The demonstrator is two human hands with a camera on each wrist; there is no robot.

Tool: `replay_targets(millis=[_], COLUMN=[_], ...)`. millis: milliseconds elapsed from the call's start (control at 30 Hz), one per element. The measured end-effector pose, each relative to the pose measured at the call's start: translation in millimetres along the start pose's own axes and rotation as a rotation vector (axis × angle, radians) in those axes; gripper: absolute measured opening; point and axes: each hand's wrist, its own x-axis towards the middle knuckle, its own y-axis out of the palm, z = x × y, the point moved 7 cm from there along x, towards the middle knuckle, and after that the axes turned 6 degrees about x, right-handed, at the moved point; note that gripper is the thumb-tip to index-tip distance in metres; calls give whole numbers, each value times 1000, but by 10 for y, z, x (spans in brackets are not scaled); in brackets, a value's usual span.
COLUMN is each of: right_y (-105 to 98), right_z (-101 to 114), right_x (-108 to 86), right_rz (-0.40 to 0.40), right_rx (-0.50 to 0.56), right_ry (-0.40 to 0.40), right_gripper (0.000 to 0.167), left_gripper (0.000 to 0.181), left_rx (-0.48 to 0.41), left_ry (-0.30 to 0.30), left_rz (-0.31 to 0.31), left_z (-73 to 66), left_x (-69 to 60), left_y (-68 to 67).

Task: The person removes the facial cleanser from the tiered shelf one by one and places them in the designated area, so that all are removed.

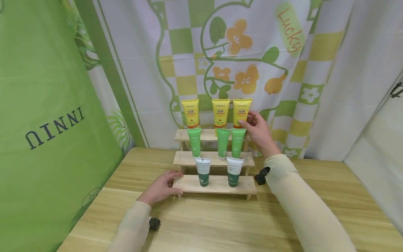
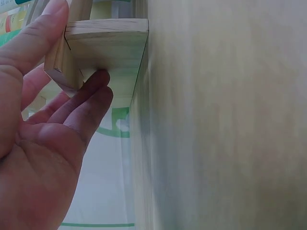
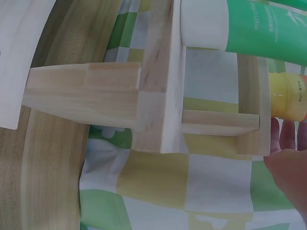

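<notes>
At the right end of the top shelf of a three-tier wooden stand [image 1: 187, 183], your right hand [image 1: 259, 131] holds the right-hand yellow tube [image 1: 241, 110], thumb across its front and fingers curled at its side and back. The tube is upright, just beside the middle yellow tube [image 1: 221, 112]; the left yellow tube [image 1: 190, 113] stands farther off. Your left hand [image 1: 160, 187] sits at the left end of the lowest shelf, thumb in front and fingers around the board's end; how hard it grips, you cannot tell from here.

Below the yellow row stand three green tubes [image 1: 237, 141], then two white-and-green tubes [image 1: 234, 171] on the lowest shelf.

The step in hand looks like handling that one yellow tube, whether setting, straightening or lifting it is unclear. The next move probably calls for keeping it upright, clear of its neighbour, while your left hand steadies the stand.
</notes>
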Motion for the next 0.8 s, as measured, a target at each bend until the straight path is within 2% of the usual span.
replay_targets(millis=[167,400,500,800], right_y=[24,56,73,125], right_z=[25,64,73,75], right_x=[-31,-121,-165,-254], right_rz=[2,18,25,32], right_rx=[3,-4,-1,-1], right_ry=[-15,-20,-30,-53], right_gripper=[58,57,54,48], left_gripper=[72,70,69,71], left_rx=[-28,-30,-20,-76], left_ry=[13,69,63,37], left_rz=[6,9,4,27], left_z=[44,72,101,149], left_x=[-44,-138,-176,-276], left_y=[-24,-80,-99,-127])
